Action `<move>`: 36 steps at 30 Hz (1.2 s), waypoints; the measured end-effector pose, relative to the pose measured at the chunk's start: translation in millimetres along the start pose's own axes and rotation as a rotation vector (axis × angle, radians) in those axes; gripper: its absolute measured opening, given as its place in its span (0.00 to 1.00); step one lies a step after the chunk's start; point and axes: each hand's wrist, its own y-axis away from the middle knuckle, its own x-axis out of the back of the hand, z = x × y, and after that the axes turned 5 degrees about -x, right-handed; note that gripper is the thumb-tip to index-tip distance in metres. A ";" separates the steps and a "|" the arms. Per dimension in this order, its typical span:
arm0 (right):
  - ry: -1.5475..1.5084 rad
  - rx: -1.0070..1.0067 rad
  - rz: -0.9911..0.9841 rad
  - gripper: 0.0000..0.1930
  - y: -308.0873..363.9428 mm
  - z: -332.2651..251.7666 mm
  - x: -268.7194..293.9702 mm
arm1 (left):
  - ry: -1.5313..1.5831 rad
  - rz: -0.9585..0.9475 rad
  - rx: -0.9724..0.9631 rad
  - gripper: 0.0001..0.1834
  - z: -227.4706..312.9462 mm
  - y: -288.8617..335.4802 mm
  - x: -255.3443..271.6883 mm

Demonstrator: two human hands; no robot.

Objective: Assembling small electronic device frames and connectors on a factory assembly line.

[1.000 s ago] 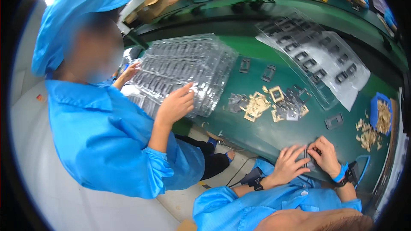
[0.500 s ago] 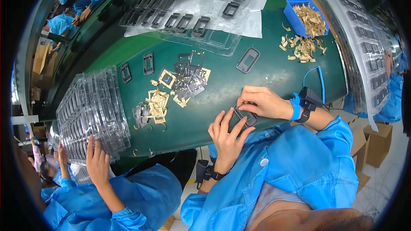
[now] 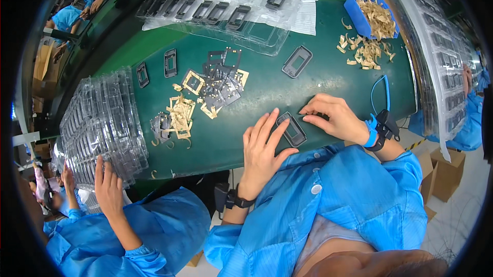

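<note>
A small black rectangular plastic frame (image 3: 294, 130) with a window in it lies on the green table near its front edge. My left hand (image 3: 263, 148) lies along the left side of that frame, fingers stretched out, the index fingertip at its upper left edge. Just to the right of the frame, my right hand (image 3: 336, 118) hovers with curled fingers. A gap shows between its thumb and forefinger, and nothing is visible in it. A larger dark grey frame (image 3: 297, 62) lies farther back. To the left is a pile of dark square cards (image 3: 224, 89) with beige strips (image 3: 181, 115).
Clear plastic trays with black frames (image 3: 215, 15) lie at the back. A blue bin (image 3: 359, 17) of curled beige strips stands at the back right, with loose strips before it. More trays (image 3: 441, 61) line the right. At left, a co-worker's hand (image 3: 109, 187) touches stacked trays (image 3: 102, 123).
My right hand has come off the black frame and moved right. My left hand has straightened its fingers and shifted slightly left. The view has shifted a little.
</note>
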 end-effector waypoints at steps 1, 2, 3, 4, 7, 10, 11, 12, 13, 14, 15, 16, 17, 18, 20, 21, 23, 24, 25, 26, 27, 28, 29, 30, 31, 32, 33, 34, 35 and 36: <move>0.004 -0.006 -0.001 0.07 3.8 -0.5 0.7 | 0.014 -0.060 -0.046 0.40 -4.4 -4.9 0.5; 0.031 0.006 -0.008 0.09 6.1 -2.6 1.6 | 0.013 -0.059 -0.044 0.40 -5.0 -10.5 0.8; 0.057 0.017 -0.014 0.10 8.3 -4.3 1.9 | 0.005 -0.071 -0.075 0.39 -5.3 -15.4 1.0; 0.058 0.018 -0.017 0.10 10.2 -5.3 1.5 | -0.002 -0.082 -0.105 0.38 -4.9 -17.4 0.8; 0.078 0.039 0.032 0.14 16.5 -9.3 0.0 | -0.075 0.027 0.027 0.35 5.9 -10.8 -15.2; 0.156 0.089 0.056 0.19 21.1 -13.4 -0.9 | -0.131 0.117 0.056 0.33 17.0 -1.5 -25.8; 0.199 0.136 0.069 0.20 22.9 -8.2 -2.9 | -0.128 0.136 0.070 0.31 20.2 -0.1 -26.8; 0.243 0.184 0.080 0.21 24.5 -3.4 -4.9 | -0.122 0.132 0.071 0.31 20.5 1.9 -28.7; 0.242 0.178 0.078 0.21 26.3 0.1 -6.1 | -0.135 0.140 0.047 0.29 19.7 4.0 -30.2; 0.295 0.225 0.085 0.22 26.9 1.2 -7.9 | -0.151 0.154 0.027 0.28 19.4 6.6 -30.3; 0.347 0.273 0.092 0.23 27.6 2.3 -9.8 | -0.150 0.155 0.033 0.28 20.0 8.3 -31.0; 0.346 0.274 0.088 0.23 28.7 3.8 -12.0 | -0.178 0.156 0.013 0.27 20.8 9.7 -31.7; 0.398 0.315 0.112 0.22 29.8 6.2 -14.0 | -0.205 0.157 -0.007 0.26 20.6 10.7 -33.0; 0.450 0.356 0.138 0.22 30.2 7.6 -14.9 | -0.205 0.158 -0.004 0.26 19.6 12.0 -34.3; 0.478 0.395 0.148 0.22 30.1 8.1 -14.3 | -0.251 0.175 -0.043 0.25 18.1 15.0 -36.9; 0.506 0.433 0.161 0.22 30.0 8.2 -13.8 | -0.251 0.175 -0.037 0.25 18.3 16.2 -37.7; 0.494 0.434 0.149 0.22 29.1 9.0 -11.9 | -0.287 0.182 -0.048 0.24 18.9 18.2 -39.3; 0.484 0.434 0.140 0.21 28.7 9.5 -11.1 | -0.284 0.182 -0.045 0.24 19.3 18.7 -40.0; 0.484 0.433 0.137 0.21 28.5 10.0 -10.6 | -0.296 0.184 -0.048 0.24 19.6 18.9 -40.7; 0.481 0.440 0.129 0.21 27.5 10.7 -10.1 | -0.308 0.187 -0.051 0.23 19.6 18.7 -41.2; 0.479 0.447 0.121 0.21 26.7 11.1 -9.7 | -0.307 0.187 -0.047 0.23 19.9 18.1 -41.2; 0.478 0.447 0.117 0.21 25.7 10.4 -8.8 | -0.320 0.188 -0.056 0.23 20.5 17.1 -40.8; 0.486 0.455 0.105 0.21 24.7 8.9 -7.5 | -0.333 0.188 -0.066 0.22 20.7 16.6 -40.9; 0.494 0.464 0.093 0.21 24.0 8.3 -6.8 | -0.330 0.188 -0.063 0.22 20.0 17.2 -42.3; 0.494 0.462 0.088 0.21 23.7 8.9 -6.8 | -0.350 0.185 -0.066 0.22 18.8 18.6 -44.4; 0.507 0.472 0.077 0.21 23.7 9.5 -7.0 | -0.369 0.183 -0.069 0.22 18.3 19.6 -45.9; 0.521 0.481 0.065 0.21 23.6 10.2 -7.0 | -0.365 0.184 -0.063 0.22 18.4 19.9 -46.6; 0.521 0.480 0.058 0.21 23.2 10.9 -6.4 | -0.381 0.193 -0.068 0.23 18.3 19.9 -47.3; 0.529 0.492 0.050 0.21 23.0 12.0 -5.5 | -0.398 0.202 -0.071 0.23 18.6 20.3 -48.2; 0.537 0.503 0.042 0.21 23.1 12.8 -4.7 | -0.394 0.204 -0.062 0.23 18.8 20.8 -48.9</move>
